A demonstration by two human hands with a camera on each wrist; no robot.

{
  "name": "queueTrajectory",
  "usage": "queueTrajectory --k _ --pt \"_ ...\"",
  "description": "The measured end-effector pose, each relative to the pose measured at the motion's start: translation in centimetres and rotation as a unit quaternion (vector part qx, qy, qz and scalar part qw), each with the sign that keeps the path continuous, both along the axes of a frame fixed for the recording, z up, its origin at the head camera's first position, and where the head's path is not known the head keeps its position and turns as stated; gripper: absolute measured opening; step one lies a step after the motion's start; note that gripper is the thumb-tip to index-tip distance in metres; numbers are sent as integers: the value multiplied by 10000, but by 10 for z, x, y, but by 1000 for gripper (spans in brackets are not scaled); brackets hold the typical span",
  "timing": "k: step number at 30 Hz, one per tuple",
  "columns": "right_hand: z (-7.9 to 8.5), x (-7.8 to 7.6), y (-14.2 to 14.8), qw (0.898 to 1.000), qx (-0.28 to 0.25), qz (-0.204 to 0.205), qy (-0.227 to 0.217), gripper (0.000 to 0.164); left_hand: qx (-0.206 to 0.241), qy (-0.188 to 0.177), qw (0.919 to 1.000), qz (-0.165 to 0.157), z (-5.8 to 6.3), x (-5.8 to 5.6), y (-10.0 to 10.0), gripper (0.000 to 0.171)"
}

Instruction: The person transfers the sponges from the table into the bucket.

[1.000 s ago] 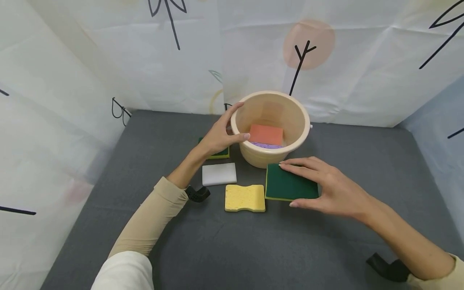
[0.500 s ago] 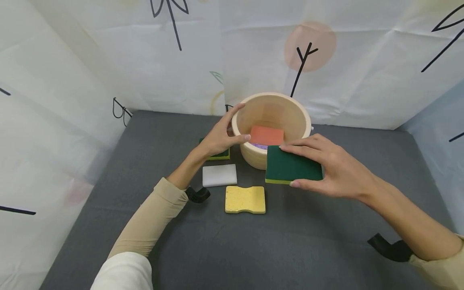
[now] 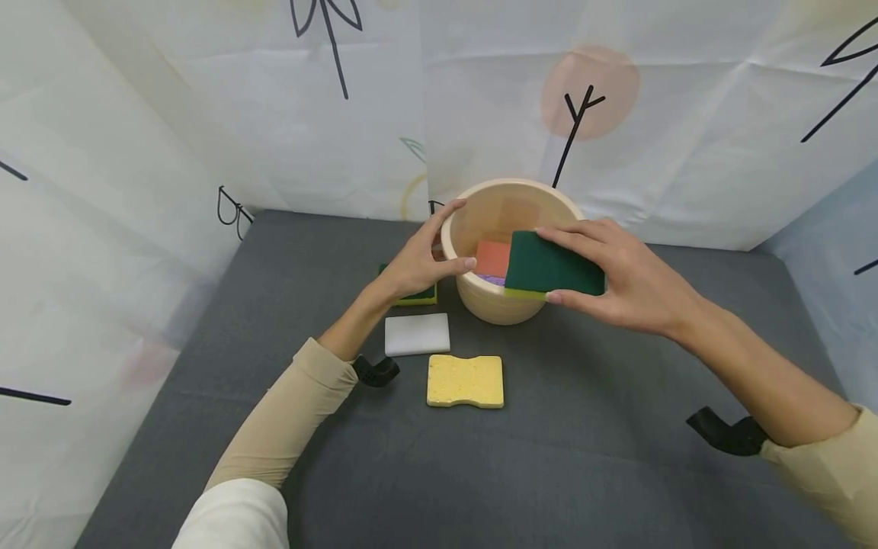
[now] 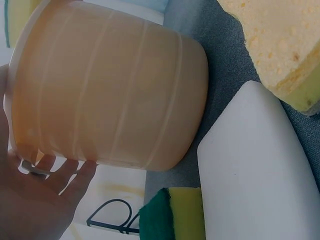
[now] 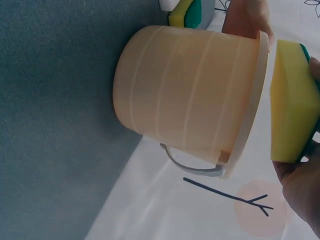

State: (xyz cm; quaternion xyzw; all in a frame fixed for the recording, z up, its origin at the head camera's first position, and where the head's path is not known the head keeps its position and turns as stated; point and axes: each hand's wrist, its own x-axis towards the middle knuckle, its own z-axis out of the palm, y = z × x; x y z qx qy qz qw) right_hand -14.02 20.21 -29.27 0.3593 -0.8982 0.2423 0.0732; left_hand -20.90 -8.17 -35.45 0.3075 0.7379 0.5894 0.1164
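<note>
A peach plastic bucket (image 3: 494, 309) stands upright near the back of the table. My left hand (image 3: 420, 259) grips its rim on the left side, thumb at the rim and fingers round the outer wall. Inside lie an orange sponge (image 3: 492, 258) and a purple sponge (image 3: 491, 280). With my right hand (image 3: 620, 271) I hold a scouring sponge (image 3: 554, 263), dark green on top and yellow below, pinched between thumb and fingers. In the head view it overlaps the bucket's front right rim; the right wrist view shows its yellow side (image 5: 292, 100) just above the opening.
A white sponge (image 3: 417, 335) and a yellow notched sponge (image 3: 465, 380) lie on the grey table (image 3: 439, 480) in front of the bucket. Another green and yellow scouring sponge (image 3: 420, 297) is partly hidden behind my left hand. A printed white cloth (image 3: 494, 91) hangs behind.
My right hand has lifted the green and yellow scouring sponge from beside the yellow sponge up to the bucket's rim. The left hand keeps its grip on the bucket.
</note>
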Motion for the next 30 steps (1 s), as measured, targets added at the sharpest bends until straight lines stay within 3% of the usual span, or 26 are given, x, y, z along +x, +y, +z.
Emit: queueTrajectory --k 14,30 --pt "-6 -31 -10 9970 33 -742 -228 66 -6 -119 9999 31 -1 1 0 82" --pt "-22 -71 -25 9936 97 -826 -762 64 -84 -71 9999 75 -2 0 0 81"
